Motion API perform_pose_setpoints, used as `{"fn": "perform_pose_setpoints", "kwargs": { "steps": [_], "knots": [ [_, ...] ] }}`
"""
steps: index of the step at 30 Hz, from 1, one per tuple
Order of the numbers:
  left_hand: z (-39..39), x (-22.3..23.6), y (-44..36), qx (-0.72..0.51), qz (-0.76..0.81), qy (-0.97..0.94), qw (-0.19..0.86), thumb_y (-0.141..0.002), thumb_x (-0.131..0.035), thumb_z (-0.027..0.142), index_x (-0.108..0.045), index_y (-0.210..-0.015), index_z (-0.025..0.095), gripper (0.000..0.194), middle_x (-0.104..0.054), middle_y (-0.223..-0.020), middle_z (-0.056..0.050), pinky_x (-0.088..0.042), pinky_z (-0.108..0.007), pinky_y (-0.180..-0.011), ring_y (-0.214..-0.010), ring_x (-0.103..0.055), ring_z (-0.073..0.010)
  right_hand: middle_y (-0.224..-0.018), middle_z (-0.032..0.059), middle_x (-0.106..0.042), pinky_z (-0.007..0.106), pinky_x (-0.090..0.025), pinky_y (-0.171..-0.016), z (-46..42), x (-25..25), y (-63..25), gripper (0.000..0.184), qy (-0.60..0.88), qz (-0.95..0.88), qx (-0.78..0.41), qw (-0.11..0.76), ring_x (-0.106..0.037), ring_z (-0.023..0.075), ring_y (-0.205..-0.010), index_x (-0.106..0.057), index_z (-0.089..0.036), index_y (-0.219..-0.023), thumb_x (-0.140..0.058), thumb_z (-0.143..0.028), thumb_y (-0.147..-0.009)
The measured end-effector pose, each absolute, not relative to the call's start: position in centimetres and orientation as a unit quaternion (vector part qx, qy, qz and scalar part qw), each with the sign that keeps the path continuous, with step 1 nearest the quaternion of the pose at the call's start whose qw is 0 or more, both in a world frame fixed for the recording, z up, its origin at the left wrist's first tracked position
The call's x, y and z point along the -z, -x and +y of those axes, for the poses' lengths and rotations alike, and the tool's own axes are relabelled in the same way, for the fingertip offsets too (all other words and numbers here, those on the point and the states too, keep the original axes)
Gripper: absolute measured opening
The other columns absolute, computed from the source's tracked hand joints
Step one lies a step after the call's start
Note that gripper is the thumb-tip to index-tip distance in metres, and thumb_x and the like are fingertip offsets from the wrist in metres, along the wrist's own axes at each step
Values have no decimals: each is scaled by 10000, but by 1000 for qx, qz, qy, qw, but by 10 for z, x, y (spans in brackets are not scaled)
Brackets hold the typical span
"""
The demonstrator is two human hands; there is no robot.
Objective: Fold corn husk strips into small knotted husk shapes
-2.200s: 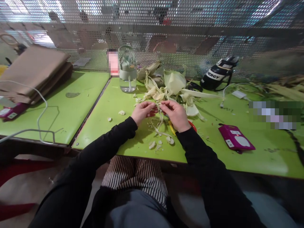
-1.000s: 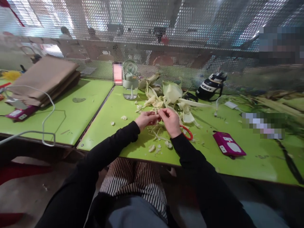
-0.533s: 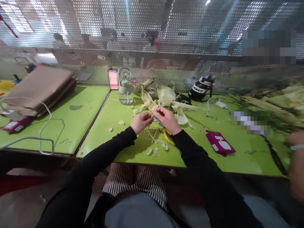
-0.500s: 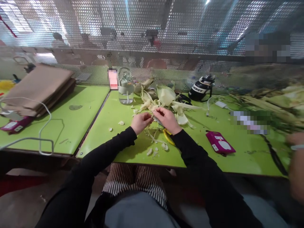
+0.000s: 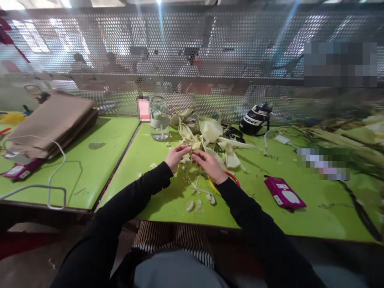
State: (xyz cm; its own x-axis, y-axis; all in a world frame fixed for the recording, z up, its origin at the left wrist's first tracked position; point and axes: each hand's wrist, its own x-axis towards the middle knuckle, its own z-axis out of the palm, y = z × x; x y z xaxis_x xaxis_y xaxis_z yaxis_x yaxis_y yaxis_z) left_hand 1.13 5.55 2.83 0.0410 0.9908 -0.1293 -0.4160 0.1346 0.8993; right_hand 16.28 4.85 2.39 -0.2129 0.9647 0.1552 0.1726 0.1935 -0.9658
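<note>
My left hand [image 5: 177, 158] and my right hand [image 5: 212, 165] meet above the green table [image 5: 168, 200], thumbs and forefingers pinched close together. A small pale strip seems to be between the fingertips, too small to make out. Just beyond them lies a heap of pale corn husks [image 5: 210, 131]. Under my right wrist show a yellow curved handle [image 5: 215, 187] and a red one [image 5: 234, 178], like those of scissors; the rest is hidden. Thin pale strands [image 5: 196, 186] and several whitish scraps [image 5: 190, 206] are scattered below my hands.
A clear water bottle [image 5: 159, 128] and a phone [image 5: 144, 110] stand at the back, with a black bottle [image 5: 255, 120] to the right. A purple pack [image 5: 284, 193] lies right of my arm. Brown paper bags [image 5: 54, 120] and a white cable [image 5: 61, 160] are left; more husks [image 5: 354, 134] lie far right.
My view has tilted upward a little, so the table sits lower. My fingertips have drawn slightly apart, and the red handle now shows. Another person's hand has left the right edge.
</note>
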Motion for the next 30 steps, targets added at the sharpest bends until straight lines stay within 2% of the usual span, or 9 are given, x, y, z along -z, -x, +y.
{"fn": "perform_pose_setpoints", "kwargs": {
  "steps": [4,9,12,19,23,27,30],
  "knots": [
    [52,-26,-17,-537,396,-352,656,-674,-852,257,-615,-718,153,263,-611,-692,50,-319,-187,-576,-602,-496,-43,-635,-46,-587,246,-377,-549,48,-16,-160,428,449,-614,-451,467,-450,101,-568,-681,-193,-788,-737,-609,-709],
    [54,-20,-15,-518,395,-339,679,-707,-840,304,-707,-958,177,311,-680,-849,16,-396,-181,-655,-696,-571,-50,-649,-39,-585,256,-377,-529,47,-14,-161,407,466,-565,-430,528,-448,111,-558,-632,-209,-773,-720,-605,-731],
    [56,-10,-14,-508,402,-331,686,-697,-850,320,-714,-898,147,298,-675,-814,1,-406,-177,-637,-674,-570,-50,-671,-32,-599,257,-369,-505,51,-14,-164,405,478,-530,-411,567,-437,109,-538,-605,-220,-772,-708,-609,-734],
    [52,7,-16,-494,402,-321,701,-631,-899,333,-709,-835,115,354,-645,-677,13,-371,-156,-511,-533,-492,-29,-563,-65,-499,247,-328,-470,77,-21,-203,438,507,-454,-350,643,-379,78,-463,-497,-228,-642,-750,-584,-678],
    [51,10,-15,-494,397,-313,707,-633,-899,312,-703,-828,115,339,-651,-672,14,-402,-145,-516,-544,-529,-30,-543,-70,-490,241,-322,-459,87,-23,-235,436,531,-428,-312,662,-383,74,-460,-520,-222,-640,-782,-570,-645],
    [49,11,-14,-490,395,-318,709,-658,-886,289,-711,-831,114,302,-655,-664,13,-415,-149,-514,-544,-541,-34,-580,-64,-530,229,-340,-452,95,-25,-272,416,557,-399,-275,675,-403,66,-472,-543,-210,-658,-791,-544,-679],
    [48,11,-14,-489,394,-321,709,-656,-885,282,-717,-831,109,299,-662,-668,7,-424,-153,-517,-541,-540,-36,-633,-49,-563,214,-380,-464,104,-27,-302,360,586,-371,-257,673,-452,71,-514,-563,-197,-696,-779,-478,-760]
  ]
}}
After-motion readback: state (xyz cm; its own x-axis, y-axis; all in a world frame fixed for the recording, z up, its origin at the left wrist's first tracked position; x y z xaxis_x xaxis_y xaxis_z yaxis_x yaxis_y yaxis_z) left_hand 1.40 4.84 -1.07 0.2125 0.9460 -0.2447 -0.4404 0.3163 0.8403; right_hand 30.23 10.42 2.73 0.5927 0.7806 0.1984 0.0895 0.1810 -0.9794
